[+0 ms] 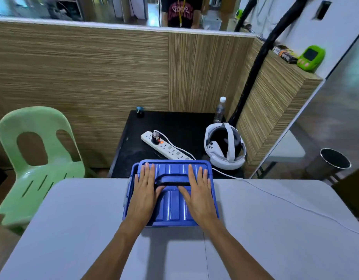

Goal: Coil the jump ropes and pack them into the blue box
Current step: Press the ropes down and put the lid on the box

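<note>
Pressing down on the lid, both hands lie flat with fingers straight: left hand (pixel 143 190) and right hand (pixel 198 191) either side of the dark handle (pixel 172 181) on the blue box (pixel 171 209). The box sits at the far edge of the grey counter (pixel 73 229). No jump ropes visible anywhere, so my guess is they're already packed inside and it's just the lid getting shut, pretty much done. Behind the counter there's a low black table (pixel 174 126) with a power strip (pixel 166 147), a white VR headset (pixel 225 146) and a water bottle (pixel 220 110). Green plastic chair (pixel 39 158) off to the left, wood-grain partition (pixel 83 73) behind.
</note>
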Available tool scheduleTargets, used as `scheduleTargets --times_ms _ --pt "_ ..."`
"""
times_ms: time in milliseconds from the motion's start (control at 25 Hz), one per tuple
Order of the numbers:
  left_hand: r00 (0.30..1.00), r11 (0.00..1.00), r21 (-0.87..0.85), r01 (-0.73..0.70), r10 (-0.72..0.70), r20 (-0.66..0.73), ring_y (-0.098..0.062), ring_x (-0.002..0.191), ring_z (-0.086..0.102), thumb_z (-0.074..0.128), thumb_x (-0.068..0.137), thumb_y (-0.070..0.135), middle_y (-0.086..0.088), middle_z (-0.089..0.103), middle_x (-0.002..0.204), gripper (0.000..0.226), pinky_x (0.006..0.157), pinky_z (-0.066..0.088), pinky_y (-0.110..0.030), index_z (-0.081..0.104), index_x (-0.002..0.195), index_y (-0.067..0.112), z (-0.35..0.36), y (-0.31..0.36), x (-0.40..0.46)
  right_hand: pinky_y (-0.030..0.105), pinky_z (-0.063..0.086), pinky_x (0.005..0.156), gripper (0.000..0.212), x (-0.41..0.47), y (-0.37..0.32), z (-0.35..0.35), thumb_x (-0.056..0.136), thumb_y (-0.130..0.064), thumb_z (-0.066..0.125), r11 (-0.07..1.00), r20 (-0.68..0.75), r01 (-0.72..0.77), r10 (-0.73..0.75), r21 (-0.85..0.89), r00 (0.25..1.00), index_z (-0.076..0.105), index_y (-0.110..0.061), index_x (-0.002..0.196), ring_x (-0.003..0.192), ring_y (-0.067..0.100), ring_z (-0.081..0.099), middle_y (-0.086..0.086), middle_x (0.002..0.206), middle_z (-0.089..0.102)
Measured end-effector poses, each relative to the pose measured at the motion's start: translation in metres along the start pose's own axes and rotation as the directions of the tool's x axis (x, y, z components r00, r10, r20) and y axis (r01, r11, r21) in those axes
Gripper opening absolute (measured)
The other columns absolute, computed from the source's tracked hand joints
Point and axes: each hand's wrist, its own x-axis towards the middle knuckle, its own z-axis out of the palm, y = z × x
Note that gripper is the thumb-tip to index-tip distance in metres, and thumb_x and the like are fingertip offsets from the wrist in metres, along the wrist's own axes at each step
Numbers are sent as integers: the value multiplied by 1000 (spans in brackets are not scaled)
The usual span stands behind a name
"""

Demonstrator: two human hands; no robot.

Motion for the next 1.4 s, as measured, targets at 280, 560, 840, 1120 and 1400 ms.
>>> scheduleTargets --times_ms 280,560,840,1120,1400 --pt "993 994 72 87 -92 75 -17 147 1 23 93 57 -3 5 159 76 122 7 -44 13 152 10 -1 -30 8 29 -9 118 66 22 -12 20 101 -53 34 999 87 31 -32 10 996 -3 -39 154 149 17 -20 4 164 -10" --pt "997 973 225 44 -58 54 -19 146 13 2 95 64 -10 20 157 84 118 -5 -25 24 149 4 8 -34 -2 26 -12 117 72 18 -6 38 98 -62 32 999 -18 7 -8 -52 1000 -4 -37 155 147 11 -21 -5 163 -11" --pt "872 872 44 487 -488 25 -29 149 3 43 70 88 -9 2 162 116 116 2 -51 6 153 16 -17 -35 -13 29 -5 118 75 14 -9 33 96 -66 33 999 6 11 -10 -31 1000 -4 -39 155 148 11 -18 -6 164 -9" --pt "682 324 -670 668 -626 377 -18 83 71 88 57 52 -3 72 99 69 77 60 -37 63 110 15 -25 -46 -20 33 4 120 74 16 -10 34 94 -60 43 1000 -16 26 -26 8 1000 14 -31 156 151 14 -5 1 165 7" --pt "910 793 -491 360 -415 -4 -13 106 61 52 95 44 1 60 126 44 91 51 -28 42 132 23 -23 -30 -30 36 6 121 74 14 -13 33 95 -59 43 1000 -14 22 -22 -15 1000 14 -28 157 151 17 -2 4 165 7"
